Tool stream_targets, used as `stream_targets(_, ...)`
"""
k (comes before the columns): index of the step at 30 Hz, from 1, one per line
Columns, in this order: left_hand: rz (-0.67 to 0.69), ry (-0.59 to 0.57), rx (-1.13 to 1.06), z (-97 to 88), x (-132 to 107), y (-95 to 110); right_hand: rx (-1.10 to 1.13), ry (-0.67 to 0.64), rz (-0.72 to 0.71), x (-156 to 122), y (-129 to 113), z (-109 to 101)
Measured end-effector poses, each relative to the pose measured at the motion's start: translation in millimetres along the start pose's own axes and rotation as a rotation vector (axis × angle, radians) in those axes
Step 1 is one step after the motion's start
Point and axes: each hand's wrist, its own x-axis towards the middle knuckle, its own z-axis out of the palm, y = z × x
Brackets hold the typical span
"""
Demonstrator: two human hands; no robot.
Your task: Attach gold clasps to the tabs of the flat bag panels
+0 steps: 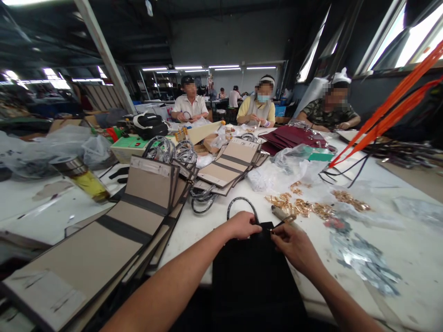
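Observation:
A flat black bag (254,272) lies in front of me at the near edge of the white table (214,216). My left hand (243,224) is closed on the bag's top edge, at the foot of its black cord handle (242,203). My right hand (294,244) pinches something small at the same top edge, beside a tool with a pale handle (282,214). A scatter of small gold metal fittings (301,207) lies just beyond my right hand.
Stacks of flat tan bags (114,240) fill the left, with more tan bags (231,163) farther back. Silver scraps (363,258) lie right. Orange cords (391,106) hang upper right. A glass bottle (83,177) lies left. Three people sit across the table.

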Motion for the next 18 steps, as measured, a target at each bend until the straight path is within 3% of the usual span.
stream_targets(11, 0.116, 0.078, 0.022, 0.2, -16.3, 6.9, -0.227, 0.032, -0.042, -5.6, -20.1, 1.2)
stream_targets(18, 0.121, 0.121, 0.074, -2.0, -25.9, 17.6, -0.399, 0.031, -0.132, -8.4, -28.0, -4.2)
